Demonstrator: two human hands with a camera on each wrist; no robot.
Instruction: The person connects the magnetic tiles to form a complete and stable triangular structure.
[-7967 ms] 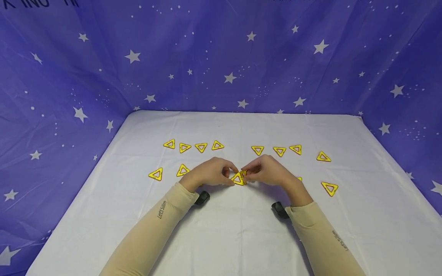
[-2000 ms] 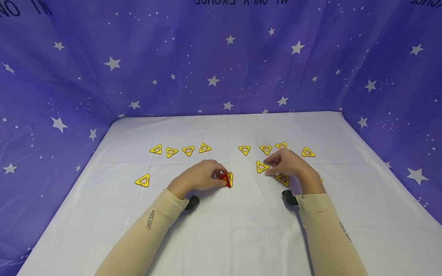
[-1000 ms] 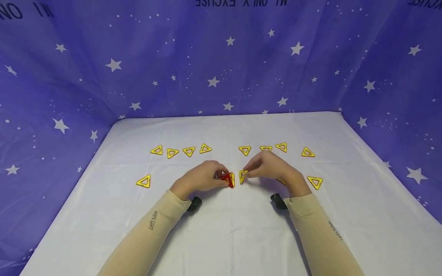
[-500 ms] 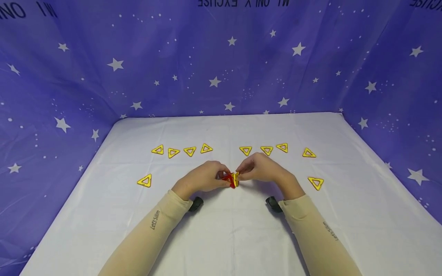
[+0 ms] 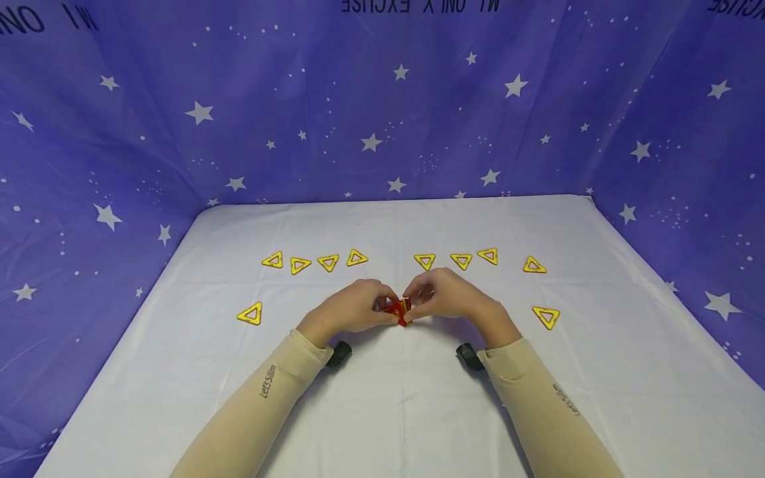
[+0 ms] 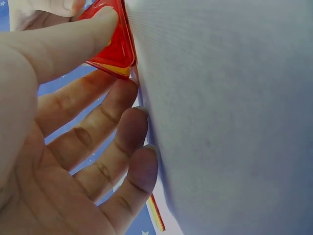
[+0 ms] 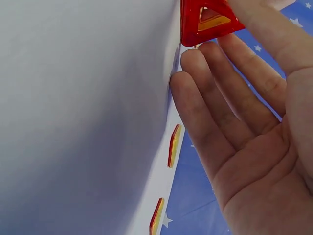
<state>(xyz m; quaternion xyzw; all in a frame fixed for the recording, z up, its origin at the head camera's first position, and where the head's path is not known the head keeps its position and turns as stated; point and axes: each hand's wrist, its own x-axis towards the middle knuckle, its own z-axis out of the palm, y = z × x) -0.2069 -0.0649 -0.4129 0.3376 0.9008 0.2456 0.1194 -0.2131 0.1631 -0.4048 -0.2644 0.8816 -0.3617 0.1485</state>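
Observation:
At the middle of the white table, both hands hold a small cluster of triangular magnetic tiles (image 5: 402,312), with red faces and yellow between them. My left hand (image 5: 354,305) pinches the cluster from the left; in the left wrist view the thumb presses on a red tile (image 6: 126,45), with a yellow strip along its lower edge. From the right, the thumb and fingers of my right hand (image 5: 454,300) grip the other side. The right wrist view shows a red triangular tile (image 7: 190,35) standing at the tabletop, yellow visible through its opening. Fingers hide much of the cluster.
Several yellow triangular tiles lie flat in a row behind the hands, from the left tile (image 5: 273,260) to the right tile (image 5: 534,265). Single tiles lie at far left (image 5: 251,313) and far right (image 5: 546,317). A purple star-patterned curtain (image 5: 323,159) surrounds the white tablecloth (image 5: 394,411).
My right hand has picked a yellow tile from the right, carried it left to the cluster in my left hand and joined it there. The left hand has stayed nearly still these last two seconds.

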